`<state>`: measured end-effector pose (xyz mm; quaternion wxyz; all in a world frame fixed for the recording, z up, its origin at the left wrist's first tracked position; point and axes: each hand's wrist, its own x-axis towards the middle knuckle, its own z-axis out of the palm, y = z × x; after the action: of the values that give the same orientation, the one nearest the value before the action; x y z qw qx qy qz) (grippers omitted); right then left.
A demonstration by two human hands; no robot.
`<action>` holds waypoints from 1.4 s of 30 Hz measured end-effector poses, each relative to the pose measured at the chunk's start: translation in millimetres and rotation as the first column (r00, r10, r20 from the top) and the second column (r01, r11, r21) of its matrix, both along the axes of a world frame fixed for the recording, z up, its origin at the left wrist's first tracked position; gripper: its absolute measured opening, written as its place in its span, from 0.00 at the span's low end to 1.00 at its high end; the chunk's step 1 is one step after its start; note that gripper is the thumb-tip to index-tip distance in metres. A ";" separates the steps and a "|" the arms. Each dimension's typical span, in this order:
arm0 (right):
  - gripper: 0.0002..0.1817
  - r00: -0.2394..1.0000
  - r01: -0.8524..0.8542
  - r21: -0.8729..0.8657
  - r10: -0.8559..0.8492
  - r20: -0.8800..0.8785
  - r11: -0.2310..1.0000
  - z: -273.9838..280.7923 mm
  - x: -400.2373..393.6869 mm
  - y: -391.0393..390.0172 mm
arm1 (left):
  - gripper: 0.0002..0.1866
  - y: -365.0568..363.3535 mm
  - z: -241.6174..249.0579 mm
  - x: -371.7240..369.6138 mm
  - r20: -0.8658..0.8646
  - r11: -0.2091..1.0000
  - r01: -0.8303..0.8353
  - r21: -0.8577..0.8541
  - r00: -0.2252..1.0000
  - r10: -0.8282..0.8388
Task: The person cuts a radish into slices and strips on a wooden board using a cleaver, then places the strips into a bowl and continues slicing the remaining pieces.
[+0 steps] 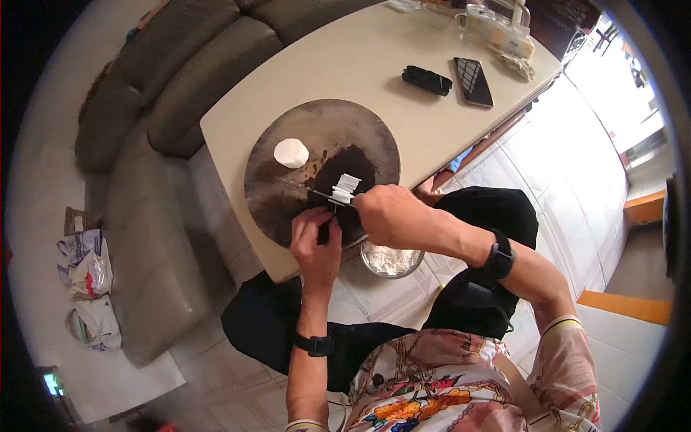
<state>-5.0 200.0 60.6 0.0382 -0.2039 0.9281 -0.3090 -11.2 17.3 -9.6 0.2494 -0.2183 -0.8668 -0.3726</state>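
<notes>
My right hand [392, 216] is closed round the handle of a knife [306, 187]. The thin blade reaches left across the round, dark-stained cutting board [277, 209]. Just below the blade, my left hand [314, 237] has its fingers bent and drawn together at a small white food piece, mostly hidden by the fingers. White slices [347, 184] lie in a short row on the far side of the blade. Farther back on the board sits a larger round white chunk [291, 153], apart from both hands. Its exact kind cannot be made out.
Below the table edge stands a metal bowl [365, 261] with white pieces inside. A black case [427, 80] and a phone [473, 82] lie on the table [360, 61]. A tissue box [512, 39] stands at the far end. A grey sofa [155, 266] borders the left side.
</notes>
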 end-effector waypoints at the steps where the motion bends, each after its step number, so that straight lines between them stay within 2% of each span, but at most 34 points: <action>1: 0.06 0.999 0.037 -0.046 -0.038 -0.010 0.998 -4.8 -0.6 7.2 | 0.08 -2.1 -2.4 -1.5 0.110 0.991 -0.037 0.126 0.994 0.023; 2: 0.08 0.996 0.065 -0.125 -0.058 0.061 0.990 -2.2 0.5 13.8 | 0.07 -2.3 1.2 -0.1 0.218 0.965 -0.086 0.248 0.975 0.031; 3: 0.08 0.997 0.059 -0.130 -0.052 0.055 0.990 0.9 0.7 19.2 | 0.07 -0.6 5.5 0.9 0.212 0.966 -0.090 0.244 0.976 0.037; 5: 0.09 0.981 0.182 -0.330 -0.148 0.125 0.926 9.2 -0.1 27.3 | 0.09 3.1 17.7 1.8 0.441 0.770 -0.253 0.585 0.897 -0.040; 6: 0.10 0.969 0.201 -0.432 -0.114 0.219 0.879 12.1 -1.4 28.0 | 0.14 3.5 18.6 -0.1 0.424 0.752 -0.224 0.620 0.902 -0.081; 7: 0.10 0.970 0.198 -0.444 -0.111 0.215 0.874 19.5 -1.0 28.7 | 0.14 5.9 24.6 -1.2 0.420 0.759 -0.221 0.612 0.904 -0.075; 9: 0.12 0.850 0.290 -0.599 0.087 0.520 0.746 34.7 1.7 30.4 | 0.19 15.3 44.0 -5.0 0.460 0.350 -0.321 0.880 0.761 -0.459; 10: 0.14 0.863 0.254 -0.681 0.157 0.480 0.686 24.6 2.2 29.0 | 0.20 12.2 42.7 -10.3 0.440 0.221 -0.389 0.894 0.672 -0.596; 11: 0.14 0.868 0.246 -0.690 0.163 0.470 0.681 19.6 4.1 27.1 | 0.20 14.4 48.4 -11.0 0.438 0.228 -0.381 0.896 0.677 -0.591; 13: 0.17 0.860 0.252 -0.722 0.193 0.472 0.645 14.3 6.4 25.8 | 0.18 21.0 60.1 -10.3 0.274 0.078 -0.357 0.931 0.539 -0.796; 15: 0.16 0.857 0.243 -0.704 0.193 0.478 0.667 15.7 8.0 29.1 | 0.16 20.5 56.4 -7.6 0.294 0.098 -0.362 0.927 0.540 -0.788; 17: 0.12 0.845 0.265 -0.682 0.176 0.505 0.682 14.1 10.5 30.7 | 0.15 16.8 48.3 -6.0 0.400 0.165 -0.440 0.883 0.519 -0.755; 21: 0.16 0.857 0.313 -0.695 0.123 0.500 0.647 12.7 18.1 34.3 | 0.14 17.2 43.5 2.2 0.423 0.128 -0.490 0.862 0.556 -0.716; 23: 0.16 0.868 0.401 -0.650 -0.040 0.495 0.645 14.3 19.7 41.4 | 0.14 14.5 40.0 5.3 0.414 0.002 -0.580 0.814 0.579 -0.702; 24: 0.14 0.869 0.385 -0.652 -0.018 0.495 0.654 6.2 17.8 50.2 | 0.14 12.2 39.9 8.7 0.410 0.000 -0.576 0.817 0.582 -0.702; 25: 0.13 0.852 0.358 -0.587 0.003 0.523 0.726 5.3 17.3 61.3 | 0.14 7.5 39.9 13.7 0.387 -0.041 -0.581 0.813 0.592 -0.707; 29: 0.12 0.859 0.366 -0.559 -0.039 0.510 0.744 -16.3 26.3 84.9 | 0.14 -9.9 37.7 33.8 0.363 -0.141 -0.610 0.780 0.624 -0.692; 31: 0.12 0.857 0.385 -0.527 -0.082 0.508 0.758 -16.8 27.4 92.4 | 0.14 -14.2 38.4 36.1 0.411 -0.124 -0.621 0.774 0.641 -0.648; 33: 0.08 0.811 0.475 -0.574 -0.077 0.581 0.667 -20.8 23.6 96.8 | 0.15 -17.5 37.4 33.8 0.527 -0.014 -0.644 0.765 0.639 -0.560; 34: 0.07 0.823 0.447 -0.572 -0.066 0.564 0.687 -25.3 20.4 97.6 | 0.17 -15.9 37.0 31.2 0.545 0.036 -0.634 0.772 0.632 -0.550; 35: 0.07 0.824 0.443 -0.570 -0.064 0.563 0.692 -25.3 19.1 97.2 | 0.17 -14.2 36.8 29.1 0.542 0.029 -0.634 0.773 0.636 -0.550; 37: 0.08 0.832 0.339 -0.527 0.013 0.554 0.779 -25.1 16.4 94.8 | 0.19 -10.6 35.8 26.2 0.532 0.092 -0.614 0.784 0.588 -0.609; 38: 0.08 0.832 0.332 -0.524 0.018 0.554 0.784 -27.9 15.8 93.9 | 0.22 -6.0 35.4 25.9 0.549 0.130 -0.596 0.792 0.603 -0.579; 39: 0.09 0.831 0.266 -0.529 0.087 0.550 0.806 -32.6 17.1 92.7 | 0.22 -2.9 36.6 24.1 0.548 0.123 -0.598 0.792 0.607 -0.575; 40: 0.11 0.823 0.199 -0.533 0.155 0.547 0.823 -36.0 19.5 91.2 | 0.23 0.2 38.1 21.3 0.568 0.168 -0.588 0.791 0.606 -0.557; 42: 0.12 0.791 0.183 -0.515 0.186 0.583 0.838 -28.7 26.1 84.5 | 0.24 2.2 34.9 14.2 0.593 0.232 -0.571 0.787 0.597 -0.541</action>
<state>21.1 284.5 31.9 0.2766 -0.0957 0.7370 -0.6092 3.0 19.5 25.3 -0.0886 0.1914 -0.4418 -0.8720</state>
